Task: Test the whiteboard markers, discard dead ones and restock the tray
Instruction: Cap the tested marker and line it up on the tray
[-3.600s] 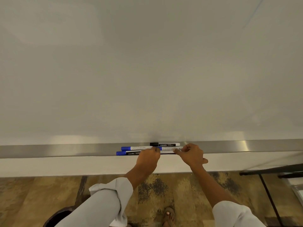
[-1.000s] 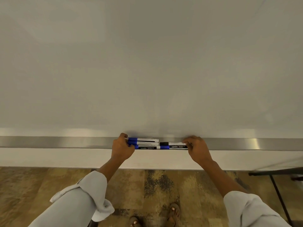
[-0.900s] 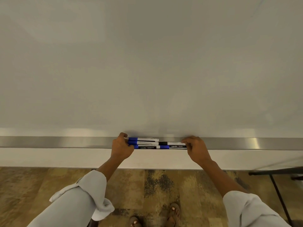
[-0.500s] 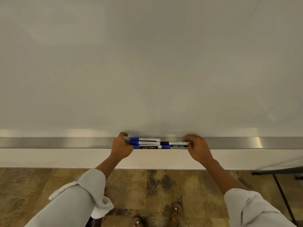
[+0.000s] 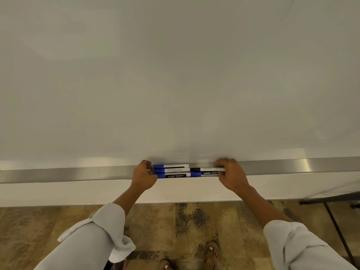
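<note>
While lengthwise along tray [image 5: 78, 175], markers [image 5: 187, 172].

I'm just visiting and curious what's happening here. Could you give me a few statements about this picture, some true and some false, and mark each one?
1. The markers lie on the metal tray. True.
2. Both hands are at the ends of the marker bundle. True: left hand, right hand.
3. All visible caps are red. False: they are blue and black.
4. The whiteboard is covered in writing. False: it is nearly blank.
5. The person stands in sandals. True.
</note>
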The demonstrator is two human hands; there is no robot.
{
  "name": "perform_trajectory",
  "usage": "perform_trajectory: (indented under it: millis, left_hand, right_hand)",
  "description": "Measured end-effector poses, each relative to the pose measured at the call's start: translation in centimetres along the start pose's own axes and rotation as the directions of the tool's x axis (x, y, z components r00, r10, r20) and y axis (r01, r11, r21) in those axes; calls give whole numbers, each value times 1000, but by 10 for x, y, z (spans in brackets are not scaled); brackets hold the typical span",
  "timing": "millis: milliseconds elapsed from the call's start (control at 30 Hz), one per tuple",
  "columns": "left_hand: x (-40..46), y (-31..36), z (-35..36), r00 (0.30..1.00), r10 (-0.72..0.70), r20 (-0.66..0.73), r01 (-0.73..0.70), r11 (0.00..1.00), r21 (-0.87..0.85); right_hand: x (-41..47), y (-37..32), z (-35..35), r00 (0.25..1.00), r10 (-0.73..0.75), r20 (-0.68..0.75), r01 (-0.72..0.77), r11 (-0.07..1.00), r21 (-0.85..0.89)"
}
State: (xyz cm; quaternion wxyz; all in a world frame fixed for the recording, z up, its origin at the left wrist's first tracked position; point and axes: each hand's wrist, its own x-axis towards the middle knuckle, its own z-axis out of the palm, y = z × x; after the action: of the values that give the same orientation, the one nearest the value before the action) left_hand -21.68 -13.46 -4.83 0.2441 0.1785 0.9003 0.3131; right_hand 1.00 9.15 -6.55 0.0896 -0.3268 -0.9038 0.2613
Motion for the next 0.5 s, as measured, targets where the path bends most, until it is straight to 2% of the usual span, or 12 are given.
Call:
perform_trajectory:
  millis: [100,167,333,500]
  left_hand:
    - [0,2,1,1000,-21,3,21,999,-45]
    - [0,3,3,999,-37,11,38,996,-76]
    - [-1,4,3,999,-43,24,45,995,-93]
    - [-2,4,2,999,-47,22,49,992,-114]
  right_hand:
    - [3,-13,4,998,-51,34,54,992,-113]
    - [6,-26,11,986,-129,105,146,974,-175]
    - [15,-65,39,889,-332,315,405,892,-202]
    - [14,-77,53,889,-347,299,420,878,-228]
